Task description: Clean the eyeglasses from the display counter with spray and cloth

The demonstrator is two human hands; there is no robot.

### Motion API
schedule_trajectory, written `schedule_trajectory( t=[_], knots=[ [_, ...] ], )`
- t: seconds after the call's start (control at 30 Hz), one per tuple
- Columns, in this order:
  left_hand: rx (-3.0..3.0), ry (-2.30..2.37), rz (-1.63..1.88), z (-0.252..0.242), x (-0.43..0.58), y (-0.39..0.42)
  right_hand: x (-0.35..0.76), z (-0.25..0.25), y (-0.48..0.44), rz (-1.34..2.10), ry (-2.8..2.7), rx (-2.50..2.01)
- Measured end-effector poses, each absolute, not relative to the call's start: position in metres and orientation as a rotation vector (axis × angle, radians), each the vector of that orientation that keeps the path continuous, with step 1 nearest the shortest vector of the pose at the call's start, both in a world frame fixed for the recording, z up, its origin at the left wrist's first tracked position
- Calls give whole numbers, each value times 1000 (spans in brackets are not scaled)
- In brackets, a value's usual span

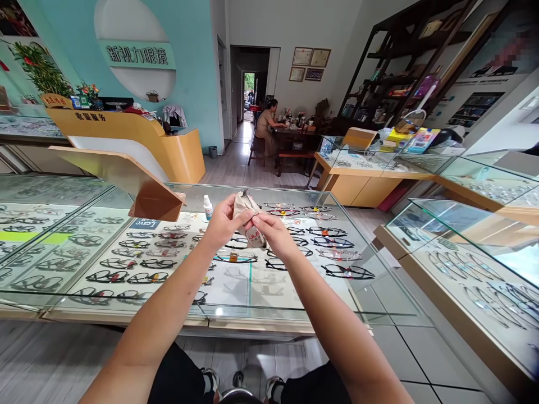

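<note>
Over the glass display case, both my hands are closed on a small beige cloth pouch [255, 238] with faint printing on its lower part. My left hand [225, 221] grips the pouch from the left side, its thumb lying across the front. With fingers pinched, my right hand [273, 229] holds its right edge. A thin dark curved piece sticks out at the pouch's top; I cannot tell what it belongs to. What is inside the pouch stays hidden. A small white bottle [208, 208] stands just left of my left hand.
Beneath my hands is a glass display case [227, 314] with rows of eyeglasses [347, 271]. A tilted wooden-backed mirror or stand [155, 196] rises at the left. More glass cases [463, 264] stand at the right. Far back, a person [266, 126] sits at a dark table.
</note>
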State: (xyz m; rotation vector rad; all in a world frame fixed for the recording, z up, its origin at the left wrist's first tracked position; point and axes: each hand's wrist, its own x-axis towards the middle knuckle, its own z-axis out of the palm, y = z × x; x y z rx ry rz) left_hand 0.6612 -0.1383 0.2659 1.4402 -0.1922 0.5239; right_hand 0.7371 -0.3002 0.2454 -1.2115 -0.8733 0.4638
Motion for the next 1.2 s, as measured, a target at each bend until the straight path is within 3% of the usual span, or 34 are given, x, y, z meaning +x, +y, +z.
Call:
schedule_trajectory(
  t=[0.17,0.47,0.73,1.03,1.2],
  knots=[
    [1486,-66,725,262,663,-140,732,247,-298,413,-915,-1286],
    [1453,-186,535,262,664,-142,740,251,-304,432,-819,-1228],
    [1446,-6,836,256,666,-151,736,246,-300,370,-949,-1305],
    [1466,-111,615,261,665,-149,740,246,-299,479,-803,-1237],
    [1475,-45,736,260,664,-151,735,245,-298,409,-911,-1285]
  ],
)
